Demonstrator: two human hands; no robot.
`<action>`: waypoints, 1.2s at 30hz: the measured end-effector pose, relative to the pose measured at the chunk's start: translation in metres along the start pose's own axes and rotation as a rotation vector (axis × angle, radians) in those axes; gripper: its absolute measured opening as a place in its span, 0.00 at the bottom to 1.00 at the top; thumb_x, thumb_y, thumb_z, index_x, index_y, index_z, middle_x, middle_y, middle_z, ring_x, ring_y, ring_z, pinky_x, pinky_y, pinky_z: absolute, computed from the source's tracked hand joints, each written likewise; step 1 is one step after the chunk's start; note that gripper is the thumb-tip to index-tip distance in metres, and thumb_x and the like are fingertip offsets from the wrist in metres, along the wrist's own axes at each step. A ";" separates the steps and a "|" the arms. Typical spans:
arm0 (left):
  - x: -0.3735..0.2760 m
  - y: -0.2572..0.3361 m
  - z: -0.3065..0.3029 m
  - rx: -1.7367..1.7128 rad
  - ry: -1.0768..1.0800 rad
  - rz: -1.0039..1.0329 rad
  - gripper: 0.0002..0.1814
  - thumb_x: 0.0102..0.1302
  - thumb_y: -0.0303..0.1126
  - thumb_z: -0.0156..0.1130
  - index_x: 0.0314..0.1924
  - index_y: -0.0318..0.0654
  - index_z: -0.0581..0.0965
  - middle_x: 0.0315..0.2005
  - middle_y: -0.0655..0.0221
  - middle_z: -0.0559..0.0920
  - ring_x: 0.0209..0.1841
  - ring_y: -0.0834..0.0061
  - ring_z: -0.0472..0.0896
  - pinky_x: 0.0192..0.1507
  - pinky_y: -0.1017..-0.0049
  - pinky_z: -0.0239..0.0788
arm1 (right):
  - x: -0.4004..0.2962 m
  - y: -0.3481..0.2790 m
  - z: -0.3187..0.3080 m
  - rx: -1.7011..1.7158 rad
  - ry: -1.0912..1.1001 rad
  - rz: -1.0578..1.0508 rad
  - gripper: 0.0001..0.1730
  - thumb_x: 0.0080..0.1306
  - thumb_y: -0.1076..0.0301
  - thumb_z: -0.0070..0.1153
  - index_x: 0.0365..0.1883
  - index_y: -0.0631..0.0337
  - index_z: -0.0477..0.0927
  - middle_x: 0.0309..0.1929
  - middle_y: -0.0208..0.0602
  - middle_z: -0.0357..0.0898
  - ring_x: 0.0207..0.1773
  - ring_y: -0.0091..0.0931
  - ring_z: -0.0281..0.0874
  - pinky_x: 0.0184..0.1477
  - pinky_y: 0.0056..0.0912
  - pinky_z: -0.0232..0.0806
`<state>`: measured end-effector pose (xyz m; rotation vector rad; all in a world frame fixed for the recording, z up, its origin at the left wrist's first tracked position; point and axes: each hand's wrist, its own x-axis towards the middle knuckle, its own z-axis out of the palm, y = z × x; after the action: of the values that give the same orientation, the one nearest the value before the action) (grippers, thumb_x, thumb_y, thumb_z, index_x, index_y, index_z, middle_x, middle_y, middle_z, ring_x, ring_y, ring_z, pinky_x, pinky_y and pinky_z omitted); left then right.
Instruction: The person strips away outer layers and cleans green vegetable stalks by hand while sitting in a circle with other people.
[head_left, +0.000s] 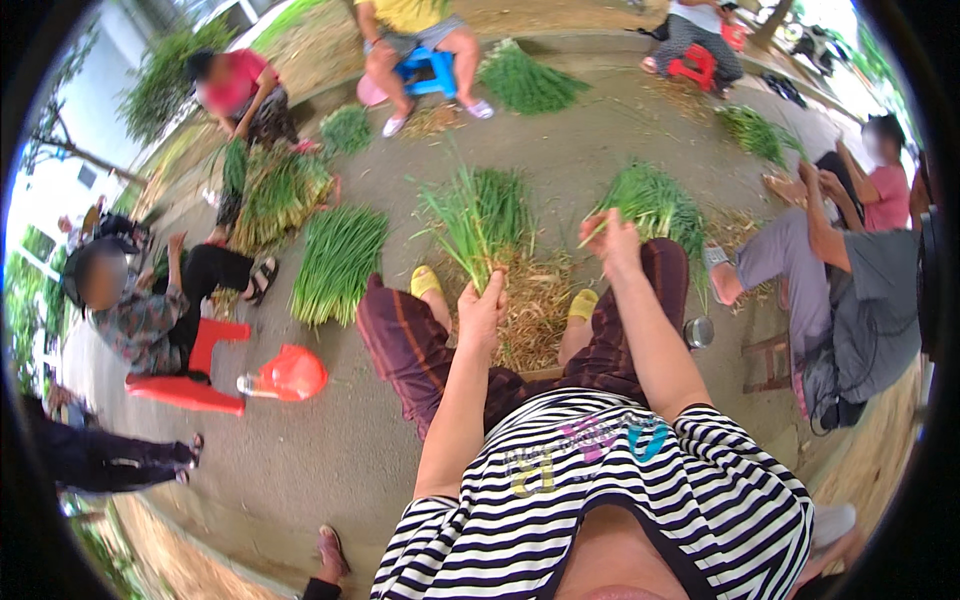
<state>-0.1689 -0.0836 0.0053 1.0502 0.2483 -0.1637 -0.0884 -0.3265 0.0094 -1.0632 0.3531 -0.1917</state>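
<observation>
My left hand (481, 309) grips a bunch of long thin green stalks (469, 225), probably chives or young scallions, by its pale lower ends. The leafy tops fan upward over another green pile (504, 199) on the ground. My right hand (621, 244) is at the left edge of a loose heap of the same greens (660, 199), above my knee. Its fingers are curled and a thin strand shows by the fingertips; whether they hold it is unclear. Dry, straw-coloured trimmings (536, 315) cover the ground between my yellow slippers (426, 281).
Left of my knee lies a neat stack of green stalks (341, 262). Behind it are a red plastic bag (296, 373) and a red stool (187, 394). A metal tin (699, 331) stands by my right leg. Several people sit around with more green piles (529, 79).
</observation>
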 end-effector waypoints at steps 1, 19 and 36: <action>-0.003 0.004 0.000 -0.046 -0.020 -0.018 0.11 0.70 0.37 0.58 0.48 0.42 0.75 0.16 0.80 0.69 0.13 0.88 0.60 0.14 0.84 0.49 | 0.008 -0.003 -0.009 0.032 0.055 -0.031 0.15 0.75 0.59 0.41 0.36 0.62 0.70 0.26 0.39 0.78 0.26 0.31 0.80 0.28 0.33 0.76; -0.010 0.010 -0.001 0.193 -0.154 -0.074 0.12 0.69 0.37 0.59 0.46 0.39 0.79 0.16 0.81 0.69 0.14 0.90 0.59 0.16 0.85 0.46 | -0.070 0.018 0.079 -0.062 -0.344 0.453 0.17 0.61 0.55 0.66 0.35 0.57 0.75 0.18 0.12 0.58 0.16 0.10 0.50 0.16 0.16 0.44; 0.011 0.009 -0.034 -0.346 0.308 0.050 0.08 0.69 0.35 0.60 0.40 0.49 0.68 0.20 0.76 0.73 0.14 0.86 0.62 0.15 0.82 0.51 | -0.032 0.015 0.027 0.073 -0.132 0.293 0.15 0.58 0.63 0.69 0.29 0.52 0.72 0.22 0.18 0.64 0.15 0.09 0.53 0.14 0.15 0.44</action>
<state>-0.1602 -0.0499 -0.0059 0.7331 0.5095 0.0869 -0.1081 -0.2867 0.0137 -0.9347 0.3754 0.1265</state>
